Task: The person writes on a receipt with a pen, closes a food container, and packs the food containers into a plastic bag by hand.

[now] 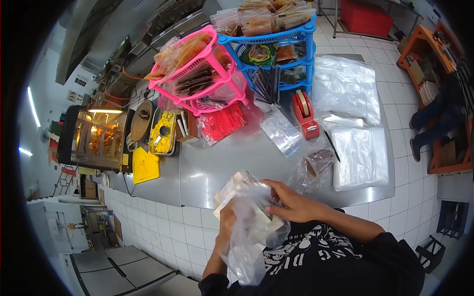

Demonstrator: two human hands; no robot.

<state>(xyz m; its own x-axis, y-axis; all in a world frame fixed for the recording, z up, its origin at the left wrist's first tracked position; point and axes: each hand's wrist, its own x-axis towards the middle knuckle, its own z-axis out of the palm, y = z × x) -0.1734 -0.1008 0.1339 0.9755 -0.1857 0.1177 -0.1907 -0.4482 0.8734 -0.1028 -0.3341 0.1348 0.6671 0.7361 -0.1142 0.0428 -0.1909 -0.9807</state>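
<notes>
In front of my body, at the near edge of the steel table, a whitish printed carton [232, 190] is held tilted. A thin clear plastic bag [247, 266] hangs over and around its lower part. My left hand [227, 221] is closed on the carton's left side, partly behind the plastic. On the other side, my right hand [291, 201] is closed with thumb and fingers on the bag at the carton's edge. How far the carton sits inside the bag is hard to make out.
The steel table [217, 170] holds stacked clear bags [360, 158], a red tape dispenser [304, 116], red packets [222, 123], a yellow cutting board [145, 165] and a tray of yellow food [163, 130]. Pink [217, 59] and blue racks [306, 54] hold packets. A person [439, 111] stands at right.
</notes>
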